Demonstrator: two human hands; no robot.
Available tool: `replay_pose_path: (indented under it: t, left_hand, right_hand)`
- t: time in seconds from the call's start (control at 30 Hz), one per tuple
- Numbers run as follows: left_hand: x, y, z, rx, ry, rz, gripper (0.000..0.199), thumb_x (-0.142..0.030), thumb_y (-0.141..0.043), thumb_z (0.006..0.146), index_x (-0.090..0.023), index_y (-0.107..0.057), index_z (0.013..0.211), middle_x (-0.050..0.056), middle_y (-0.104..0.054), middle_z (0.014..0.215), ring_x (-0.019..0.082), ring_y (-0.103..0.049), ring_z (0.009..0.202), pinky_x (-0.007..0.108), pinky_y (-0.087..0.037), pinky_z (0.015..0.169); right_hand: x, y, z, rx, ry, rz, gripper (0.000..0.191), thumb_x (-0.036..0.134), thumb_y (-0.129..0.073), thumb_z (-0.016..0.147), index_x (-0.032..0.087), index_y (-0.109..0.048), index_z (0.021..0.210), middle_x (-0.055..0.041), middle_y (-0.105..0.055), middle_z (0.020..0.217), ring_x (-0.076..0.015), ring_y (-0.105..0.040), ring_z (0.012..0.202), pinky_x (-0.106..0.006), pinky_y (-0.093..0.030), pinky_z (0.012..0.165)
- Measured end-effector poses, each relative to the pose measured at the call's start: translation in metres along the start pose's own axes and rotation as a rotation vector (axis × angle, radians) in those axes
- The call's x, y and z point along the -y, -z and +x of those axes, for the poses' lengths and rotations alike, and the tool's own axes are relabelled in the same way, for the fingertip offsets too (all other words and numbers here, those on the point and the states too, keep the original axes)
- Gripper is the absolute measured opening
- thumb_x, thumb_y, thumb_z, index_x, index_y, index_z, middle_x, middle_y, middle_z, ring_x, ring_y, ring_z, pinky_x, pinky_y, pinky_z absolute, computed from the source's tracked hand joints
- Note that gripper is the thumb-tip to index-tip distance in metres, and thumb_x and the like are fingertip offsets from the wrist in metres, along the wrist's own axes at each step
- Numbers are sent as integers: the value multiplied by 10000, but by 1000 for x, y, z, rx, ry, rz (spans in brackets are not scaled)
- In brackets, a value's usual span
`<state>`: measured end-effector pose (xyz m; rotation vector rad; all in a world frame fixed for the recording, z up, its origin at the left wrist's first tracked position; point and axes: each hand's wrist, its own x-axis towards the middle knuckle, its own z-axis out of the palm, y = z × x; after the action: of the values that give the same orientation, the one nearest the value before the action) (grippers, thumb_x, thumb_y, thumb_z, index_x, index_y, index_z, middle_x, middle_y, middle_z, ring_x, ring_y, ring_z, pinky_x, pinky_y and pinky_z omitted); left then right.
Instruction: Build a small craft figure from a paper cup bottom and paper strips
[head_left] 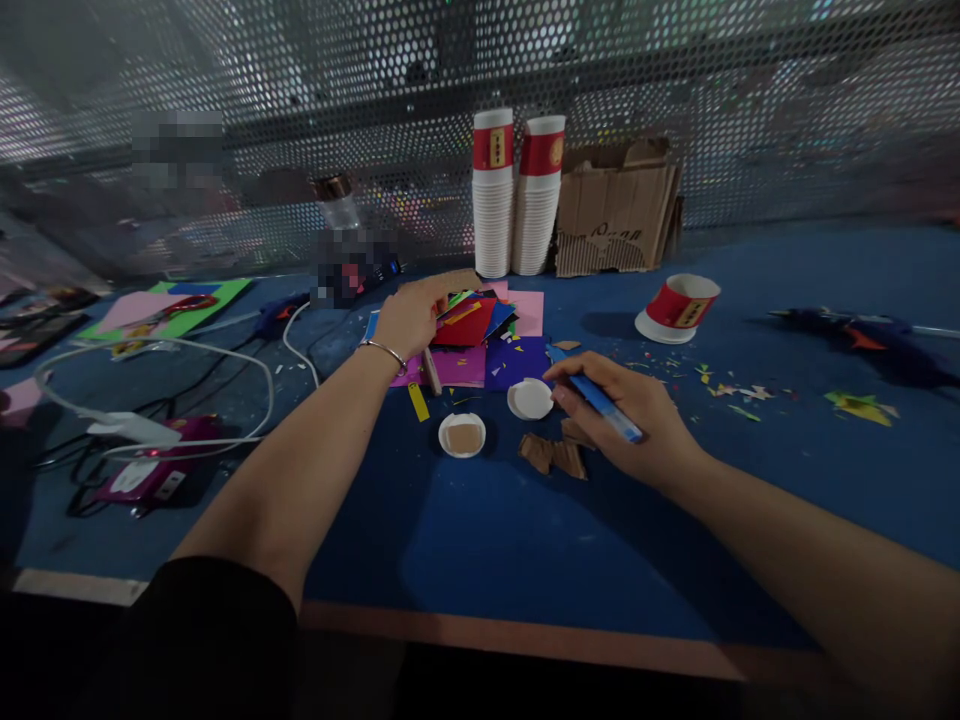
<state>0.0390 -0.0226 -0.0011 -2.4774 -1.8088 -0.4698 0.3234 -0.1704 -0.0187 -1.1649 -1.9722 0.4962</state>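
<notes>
Blue and slender, a slim tool (606,408) is clasped in the right hand's (637,415) grip, right of centre, its long axis slanting from upper left to lower right. One white disc (529,398) lies just left of those fingertips, farther from the left hand (409,312) at the coloured papers (466,324), whose grip I cannot tell.

Blue tool (602,402), red paper (466,327), white cup (681,308) (red-banded, gold-marked).

A hand could pass between the forearms (330,450), from the cardboard scraps (535,452) to the near edge of the worktop (480,560). Stacked cups (493,225) and a cardboard box (615,215) wall off the back; looped white cable (225,440) clutters the left.
</notes>
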Motion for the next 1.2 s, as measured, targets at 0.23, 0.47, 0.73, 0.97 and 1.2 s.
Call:
replay_pose_path:
  t: [0.23, 0.47, 0.73, 0.97, 1.2]
  left_hand:
    - [-7, -1, -1, -9, -24, 139, 290, -410, -550, 931, -221, -769, 947, 103, -777, 1025, 312, -697, 1001, 395, -512, 827]
    - [-18, 1, -2, 46, -23, 303, 413, -476, -494, 968, -207, -802, 904, 109, -788, 967, 297, -708, 955, 379, -500, 766]
    - [-26, 2, -5, 49, -45, 390, 450, -322, -406, 1005, -134, -810, 941, 160, -772, 990, 309, -699, 1003, 430, -471, 866]
    - [-28, 15, -5, -31, -104, 262, 401, -339, -426, 1008, -184, -783, 910, 150, -771, 1019, 328, -680, 1042, 489, -418, 948]
    - [-22, 16, -4, -20, -37, 199, 281, -372, -559, 944, -196, -777, 964, 131, -771, 1140, 345, -673, 1121, 447, -458, 897]
  right_hand:
    - [0, 0, 1, -23, 49, -41, 151, 266, -583, 970, 220, -687, 1071, -21, -753, 889, -158, -691, 702, -288, -508, 656]
    - [-1, 1, 0, 3, 44, -27, 145, 274, -575, 982, 223, -677, 1072, -29, -763, 920, -184, -719, 781, -322, -529, 720]
    - [-2, 3, 1, -4, 28, -42, 167, 313, -576, 986, 227, -690, 1073, -63, -778, 1026, -221, -738, 865, -332, -531, 701]
    - [-1, 6, 0, -1, 49, -36, 149, 299, -570, 994, 239, -674, 1082, -65, -767, 1029, -231, -736, 878, -361, -538, 728]
    - [2, 7, 2, -15, 83, -45, 124, 263, -575, 982, 237, -670, 1057, -52, -761, 1011, -213, -735, 865, -343, -542, 765]
